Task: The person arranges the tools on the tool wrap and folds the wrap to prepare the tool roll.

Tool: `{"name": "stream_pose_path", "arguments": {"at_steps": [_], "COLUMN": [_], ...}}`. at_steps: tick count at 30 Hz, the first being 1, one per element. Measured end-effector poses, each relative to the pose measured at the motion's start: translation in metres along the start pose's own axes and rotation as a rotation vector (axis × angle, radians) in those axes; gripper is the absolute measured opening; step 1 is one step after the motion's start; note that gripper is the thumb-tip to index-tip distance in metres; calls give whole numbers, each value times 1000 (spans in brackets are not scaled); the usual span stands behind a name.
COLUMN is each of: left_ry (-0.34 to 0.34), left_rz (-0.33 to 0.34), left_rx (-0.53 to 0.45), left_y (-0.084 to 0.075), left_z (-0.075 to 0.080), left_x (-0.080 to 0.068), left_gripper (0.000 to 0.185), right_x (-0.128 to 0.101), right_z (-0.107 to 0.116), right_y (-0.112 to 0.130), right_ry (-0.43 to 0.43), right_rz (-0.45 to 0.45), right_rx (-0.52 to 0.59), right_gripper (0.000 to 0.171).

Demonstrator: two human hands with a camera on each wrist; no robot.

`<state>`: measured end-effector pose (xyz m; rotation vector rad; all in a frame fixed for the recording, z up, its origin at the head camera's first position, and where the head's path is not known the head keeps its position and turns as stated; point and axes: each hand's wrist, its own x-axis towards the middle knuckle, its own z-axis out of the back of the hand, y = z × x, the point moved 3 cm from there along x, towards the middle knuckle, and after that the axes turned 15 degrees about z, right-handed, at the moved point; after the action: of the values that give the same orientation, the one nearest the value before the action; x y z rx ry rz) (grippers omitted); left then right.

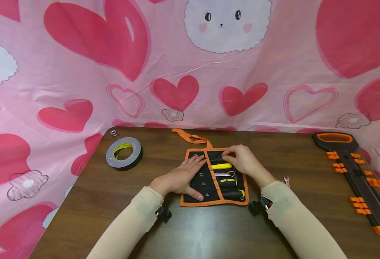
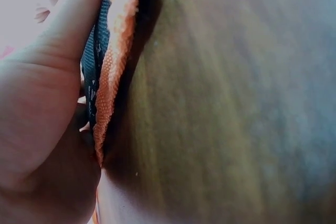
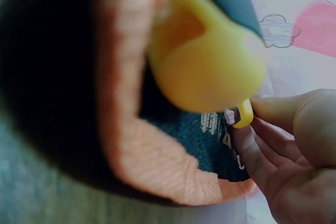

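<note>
Tool roll (image 1: 202, 180) at frame centre, long axis vertical; left hand (image 1: 181, 178) flat on it, fingers straight; right hand (image 1: 245, 162) pinches black tool (image 1: 217, 158) at its top.

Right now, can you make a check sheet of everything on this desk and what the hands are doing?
Surface: dark wooden table.
Job's things: black tool roll with orange trim, lying open; yellow-handled tool and silver wrench in its pockets.
Clutter: tape roll far left; black and orange saw-like tool far right.
Grippers: left hand rests flat on the roll; right hand touches its top edge.
Cables: nothing seen.
Surroundings: pink heart-print cloth.
</note>
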<state>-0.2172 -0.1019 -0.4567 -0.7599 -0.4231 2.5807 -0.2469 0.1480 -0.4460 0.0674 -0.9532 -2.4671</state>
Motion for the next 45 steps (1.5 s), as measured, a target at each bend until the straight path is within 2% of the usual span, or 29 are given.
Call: {"name": "stream_pose_path", "arguments": {"at_steps": [9,27,34,45], "left_ry": [7,12,23,32], "left_rz": [-3,-15,3,0], "left_rx": [-18,-24,-25,-3], "left_y": [1,1,1,1], "left_z": [2,2,2,1], "left_x": [0,2,1,0], "left_gripper": [130,131,131,133], "right_x": [3,1,-11,-47], "right_z": [-2,-3,6,28], "right_y": [0,-1,1,7], "right_ry": [12,5,-30,-100], "right_rz": [-21,-11,17,72], "right_rx": [48,26,-7,-32], "right_gripper": [18,22,27,21]}}
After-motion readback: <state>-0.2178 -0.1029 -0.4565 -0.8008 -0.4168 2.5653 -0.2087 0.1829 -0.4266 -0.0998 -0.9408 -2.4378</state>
